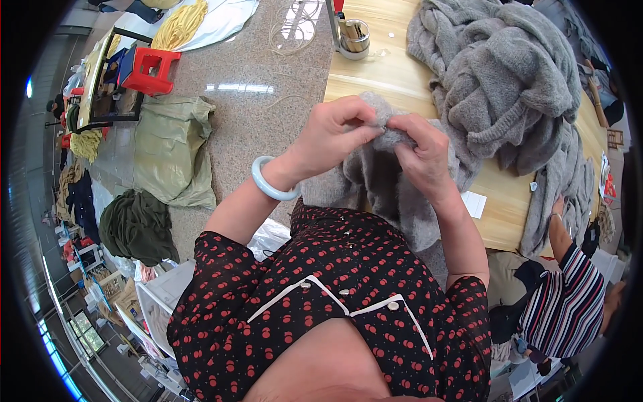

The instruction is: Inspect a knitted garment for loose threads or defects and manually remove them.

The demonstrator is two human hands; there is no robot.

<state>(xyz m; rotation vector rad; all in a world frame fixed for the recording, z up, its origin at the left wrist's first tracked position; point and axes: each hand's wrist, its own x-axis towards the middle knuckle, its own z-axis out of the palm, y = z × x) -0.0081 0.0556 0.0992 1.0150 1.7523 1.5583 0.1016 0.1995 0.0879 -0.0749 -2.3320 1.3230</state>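
Left hand (325,137) is pinching a grey knit garment (415,214) between thumb and forefinger at one o'clock from view centre; right hand (427,153) is pinching it just beside, fingertips nearly meeting. Garment is draping below both hands. Grey knit pile (509,80) is lying on wooden table (385,77) at two o'clock; metal cup (355,43) is standing at twelve.

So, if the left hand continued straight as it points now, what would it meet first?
The grey knit at its fingertips, then probably the right hand, though depth is unclear.
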